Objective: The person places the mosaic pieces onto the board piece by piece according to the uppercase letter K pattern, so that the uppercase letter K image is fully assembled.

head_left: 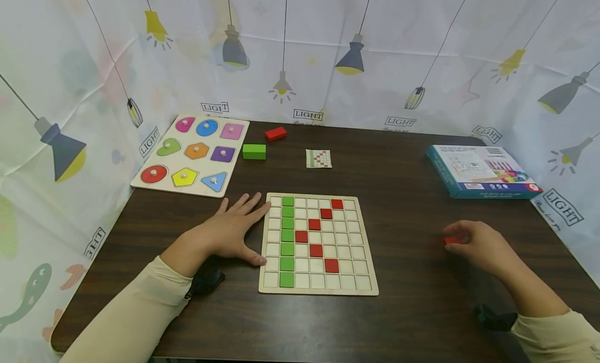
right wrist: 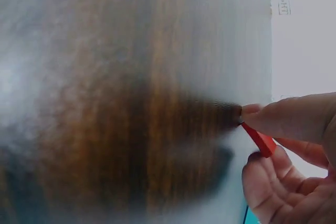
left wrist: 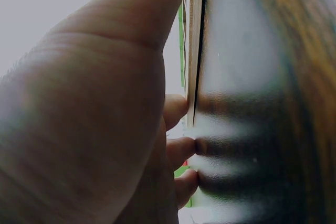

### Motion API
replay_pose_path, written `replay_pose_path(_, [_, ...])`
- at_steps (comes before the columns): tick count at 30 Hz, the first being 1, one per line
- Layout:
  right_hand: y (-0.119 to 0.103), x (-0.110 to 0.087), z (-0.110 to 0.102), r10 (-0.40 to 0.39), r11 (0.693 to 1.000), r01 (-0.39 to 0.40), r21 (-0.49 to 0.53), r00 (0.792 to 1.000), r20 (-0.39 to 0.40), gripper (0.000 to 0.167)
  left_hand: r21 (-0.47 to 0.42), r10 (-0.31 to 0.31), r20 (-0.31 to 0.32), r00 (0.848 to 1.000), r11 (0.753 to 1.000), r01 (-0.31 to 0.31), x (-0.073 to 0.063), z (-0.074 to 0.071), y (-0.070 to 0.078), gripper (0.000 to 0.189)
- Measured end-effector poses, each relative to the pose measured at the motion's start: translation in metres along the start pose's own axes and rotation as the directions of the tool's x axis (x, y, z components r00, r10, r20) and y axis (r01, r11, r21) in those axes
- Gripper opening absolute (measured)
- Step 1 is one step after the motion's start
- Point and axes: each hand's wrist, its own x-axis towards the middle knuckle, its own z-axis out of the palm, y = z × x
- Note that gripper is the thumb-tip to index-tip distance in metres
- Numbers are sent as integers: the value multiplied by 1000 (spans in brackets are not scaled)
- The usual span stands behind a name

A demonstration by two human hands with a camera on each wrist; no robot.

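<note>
A wooden grid board lies on the table, its second column lined with green tiles. Several red tiles form an angled line across the squares to the right of that column. My left hand is spread flat at the board's left side, thumb and index fingertip at its edge; in the left wrist view other fingertips reach down to the table. Well to the right of the board, my right hand pinches a red tile between thumb and fingers, low over the table.
Behind the board lie a small pattern card, a green block and a red block. A knobbed shape puzzle sits at the back left. At the back right is a blue-sided box. A printed curtain surrounds the table.
</note>
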Motion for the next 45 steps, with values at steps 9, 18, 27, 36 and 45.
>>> replay_pose_path(9, [-4,-7,4,31,997,-26,77,998,-56,45,-2,-3,4,1000,1000,3,1,1,0,129])
replay_pose_path(18, [-58,-14,8,-144,981,152,116,986,-79,29,-10,-11,8,1000,1000,11,-1,0,-1,129])
replay_pose_path(27, [-105,-9,28,-207,930,190,314,978,21,24,-4,10,-9,1000,1000,-10,-3,-2,1,127])
replay_pose_path(36, [-144,-11,56,-333,862,242,445,933,138,18,-2,7,-9,1000,1000,-7,-1,0,0,128])
replay_pose_path(45, [-163,-17,68,-398,882,304,359,889,225,7,10,-4,-2,1000,1000,4,0,1,-1,129])
